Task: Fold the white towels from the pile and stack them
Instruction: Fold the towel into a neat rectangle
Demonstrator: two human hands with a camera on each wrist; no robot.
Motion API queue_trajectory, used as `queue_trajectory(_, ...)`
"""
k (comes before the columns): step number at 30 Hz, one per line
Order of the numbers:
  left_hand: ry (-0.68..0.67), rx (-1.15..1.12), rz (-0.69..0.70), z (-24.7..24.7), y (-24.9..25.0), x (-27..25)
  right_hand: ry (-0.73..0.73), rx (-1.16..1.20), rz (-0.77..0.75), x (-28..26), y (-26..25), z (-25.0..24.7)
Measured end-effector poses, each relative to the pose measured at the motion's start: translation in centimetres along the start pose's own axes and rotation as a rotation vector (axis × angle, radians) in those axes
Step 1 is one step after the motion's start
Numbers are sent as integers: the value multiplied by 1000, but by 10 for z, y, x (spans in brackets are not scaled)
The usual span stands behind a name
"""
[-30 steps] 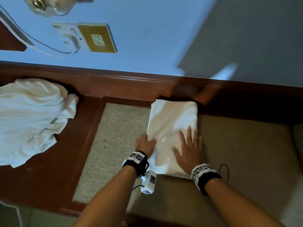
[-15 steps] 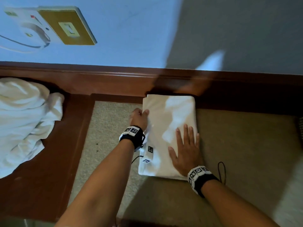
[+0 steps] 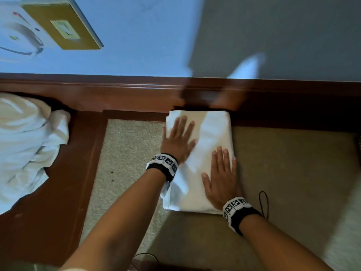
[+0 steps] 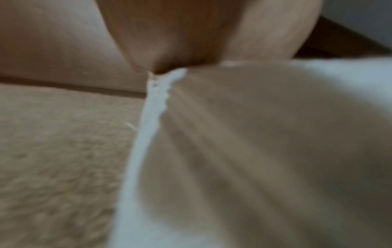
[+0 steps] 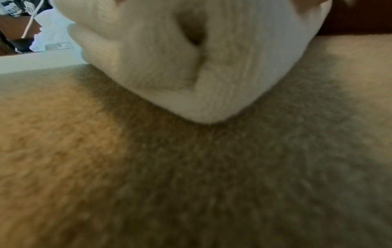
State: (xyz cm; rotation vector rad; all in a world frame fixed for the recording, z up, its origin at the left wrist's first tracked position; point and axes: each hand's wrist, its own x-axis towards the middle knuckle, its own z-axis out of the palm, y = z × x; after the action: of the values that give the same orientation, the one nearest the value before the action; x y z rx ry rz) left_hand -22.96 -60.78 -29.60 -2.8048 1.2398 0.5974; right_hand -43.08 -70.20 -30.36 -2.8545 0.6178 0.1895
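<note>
A folded white towel (image 3: 213, 132) lies on the beige carpet inset (image 3: 129, 153), its far end against the dark wooden border. My left hand (image 3: 178, 137) lies flat with spread fingers on the towel's far left part. Flat on the near right part rests my right hand (image 3: 221, 173), fingers straight. The unfolded pile of white towels (image 3: 25, 145) sits on the wooden floor at the far left. In the left wrist view the towel's edge (image 4: 148, 134) runs beside the carpet, blurred. The right wrist view shows the towel's near corner (image 5: 201, 70) on the carpet.
A dark wooden skirting board (image 3: 136, 89) runs along the blue wall (image 3: 146, 36) behind the towel. A brass switch plate (image 3: 62, 26) and a white socket hang on that wall. A thin black cord loop (image 3: 263, 202) lies on the carpet by my right wrist.
My left hand has let go of the towel's left edge, moved farther along it and flattened out on top. My right hand stays flat on the towel.
</note>
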Motion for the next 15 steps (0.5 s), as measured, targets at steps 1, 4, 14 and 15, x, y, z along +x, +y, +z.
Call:
queue_trajectory(1, 15, -35, -77, 0, -6, -2, 0, 6, -1, 0, 0, 0)
queue_trajectory(4, 76, -88, -256, -1, 1, -15, -4, 5, -1, 0, -1, -1)
queue_trajectory(14, 56, -209, -151, 55, 12, -115, 2, 27, 2, 0, -1, -1)
queue_trajectory(15, 39, -252, -245, 53, 8, -117, -2, 28, 2, -1, -2, -2)
